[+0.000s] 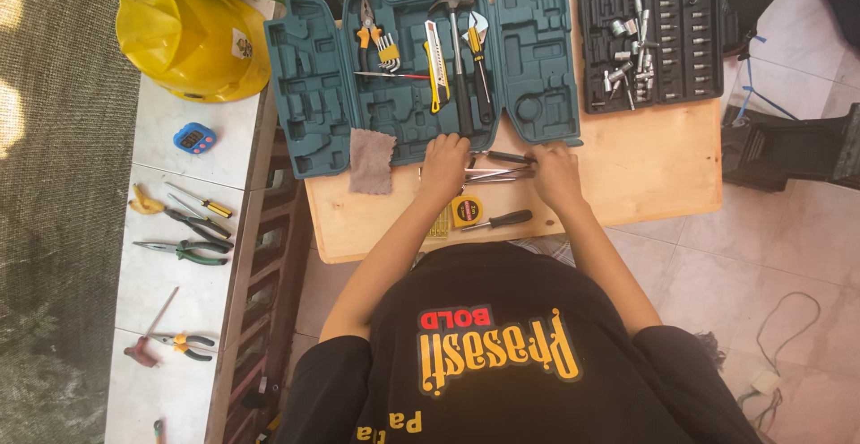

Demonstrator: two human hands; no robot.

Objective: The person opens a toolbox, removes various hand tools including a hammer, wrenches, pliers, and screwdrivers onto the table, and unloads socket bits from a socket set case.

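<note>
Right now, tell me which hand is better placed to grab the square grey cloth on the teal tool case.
Probably left. The left hand sits beside the square grey cloth; the right hand is farther off, across the bundle of thin metal tools.

Matt teal plastic case (309, 86), bare wood table (645, 175), glossy yellow helmet (193, 41)

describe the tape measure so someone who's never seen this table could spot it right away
Start at the wooden table with the open teal tool case. Just below the left hand, near the table's front edge, lies the tape measure. It is the only small, squarish yellow thing there; the neighbouring screwdriver is long, thin and black-handled.
</note>
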